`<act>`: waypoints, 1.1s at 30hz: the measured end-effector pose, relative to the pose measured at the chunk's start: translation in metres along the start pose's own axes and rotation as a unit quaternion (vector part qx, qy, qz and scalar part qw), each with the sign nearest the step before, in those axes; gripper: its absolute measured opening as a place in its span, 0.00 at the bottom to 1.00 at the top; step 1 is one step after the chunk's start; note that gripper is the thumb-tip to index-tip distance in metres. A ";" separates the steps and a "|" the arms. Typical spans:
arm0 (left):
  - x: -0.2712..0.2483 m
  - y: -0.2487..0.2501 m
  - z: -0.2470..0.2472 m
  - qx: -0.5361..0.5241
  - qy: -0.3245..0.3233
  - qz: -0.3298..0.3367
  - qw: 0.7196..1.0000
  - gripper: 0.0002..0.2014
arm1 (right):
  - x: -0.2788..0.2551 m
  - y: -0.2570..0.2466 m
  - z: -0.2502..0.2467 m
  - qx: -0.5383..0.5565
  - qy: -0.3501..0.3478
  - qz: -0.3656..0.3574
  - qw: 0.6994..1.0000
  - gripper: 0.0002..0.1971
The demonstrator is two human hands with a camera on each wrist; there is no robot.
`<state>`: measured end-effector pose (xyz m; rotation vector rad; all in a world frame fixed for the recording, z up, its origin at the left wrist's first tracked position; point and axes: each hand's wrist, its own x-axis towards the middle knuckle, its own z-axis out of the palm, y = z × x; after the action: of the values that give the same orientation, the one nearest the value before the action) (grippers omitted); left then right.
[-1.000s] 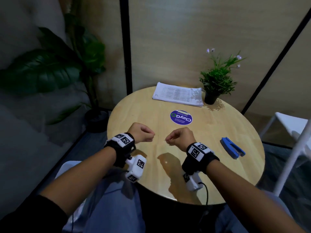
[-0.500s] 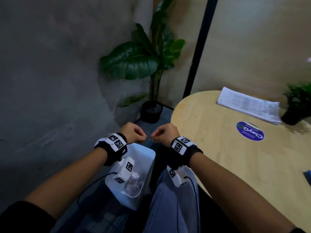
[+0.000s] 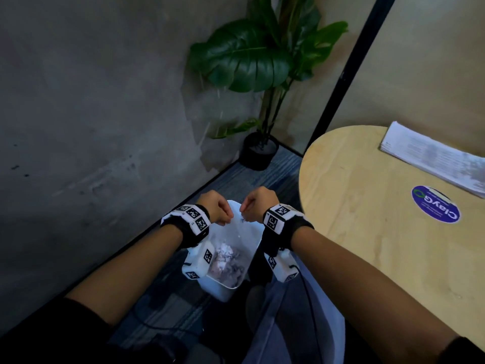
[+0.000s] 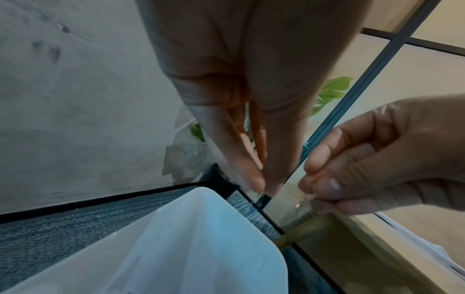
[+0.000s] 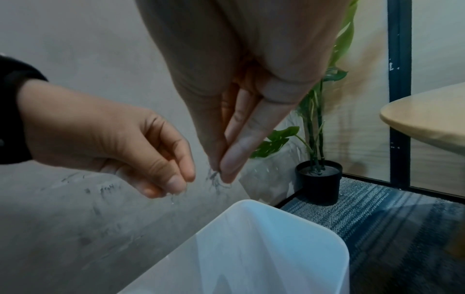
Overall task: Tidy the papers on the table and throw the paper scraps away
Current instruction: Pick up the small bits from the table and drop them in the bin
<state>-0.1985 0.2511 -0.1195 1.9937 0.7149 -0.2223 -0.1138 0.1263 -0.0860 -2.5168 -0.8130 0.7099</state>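
Beside the round table (image 3: pixel 367 219), a white bin (image 3: pixel 258 245) stands on the floor with crumpled paper (image 3: pixel 225 258) in it. Both hands hover just above its far rim, fingertips pointing down. My left hand (image 3: pixel 227 220) pinches a tiny paper scrap (image 4: pixel 261 199) between thumb and fingers. My right hand (image 3: pixel 245 210) pinches tiny scraps (image 5: pixel 214 177) too, and small bits hang or fall under its fingertips. A few specks (image 3: pixel 238 236) drop inside the bin. A squared stack of printed papers (image 3: pixel 430 158) lies on the table's far side.
A tall potted plant (image 3: pixel 258 151) stands in the corner beyond the bin, against the grey wall. A blue round sticker (image 3: pixel 435 207) is on the tabletop. My knees and a cable are just below the bin, and the table edge is close to my right forearm.
Both hands moved left, from above the table to above the bin, still pinched. The view swung left with them, and small bits now drop from the fingertips.
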 end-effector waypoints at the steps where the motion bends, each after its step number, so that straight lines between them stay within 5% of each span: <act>1: 0.001 -0.002 0.000 0.003 0.001 -0.004 1.000 0.14 | 0.001 -0.001 0.001 0.000 -0.002 0.009 1.000 0.15; 6: 0.000 -0.002 -0.002 0.016 0.004 -0.010 1.000 0.12 | 0.005 -0.004 0.007 0.002 -0.019 0.013 1.000 0.07; 10: -0.002 0.000 -0.002 0.055 0.012 0.012 0.998 0.07 | 0.004 -0.004 0.012 -0.003 -0.022 -0.010 1.000 0.11; 19: -0.006 0.013 -0.003 0.098 0.024 0.014 0.995 0.14 | 0.000 -0.008 0.008 -0.022 -0.002 -0.016 1.000 0.10; 27: -0.009 0.015 -0.004 0.104 0.022 0.009 0.994 0.06 | 0.000 -0.004 0.006 0.015 -0.003 0.004 1.000 0.13; 31: -0.011 0.017 -0.003 0.087 0.030 -0.005 0.996 0.12 | -0.002 -0.008 0.005 0.038 0.025 0.001 0.999 0.03; 33: -0.012 0.019 -0.003 0.087 0.031 -0.006 0.996 0.09 | -0.003 -0.008 0.004 0.029 0.020 -0.012 0.999 0.07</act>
<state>-0.1975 0.2421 -0.0992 2.1691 0.7700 -0.2375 -0.1218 0.1310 -0.0838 -2.4575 -0.7943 0.6632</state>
